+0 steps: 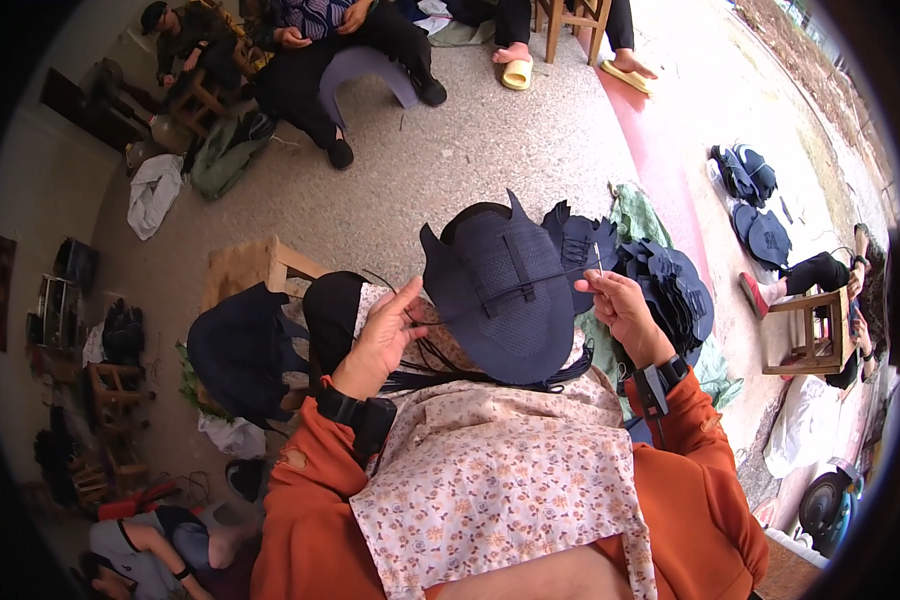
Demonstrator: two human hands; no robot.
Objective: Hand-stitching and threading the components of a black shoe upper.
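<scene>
A flat, dark navy mesh shoe upper [498, 300], with two pointed tips at its far end, lies over my lap. Dark cord runs through the narrow strips at its middle. At its right edge my right hand [625, 310] is closed in a pinch on a thin, pale, needle-like tool [598, 257], with the cord stretched towards it. My left hand [385, 335] is beside the left edge, index finger extended and the other fingers bent around a strand of cord. Below, a floral apron [500, 480] covers my lap, with loose dark cords at its far edge.
More navy uppers [670, 290] are stacked on green cloth at the right. Another dark upper [238, 350] hangs by a wooden stool [240, 270] at the left. Several people sit around, some at the far side. Further uppers [765, 235] lie on the ground at far right.
</scene>
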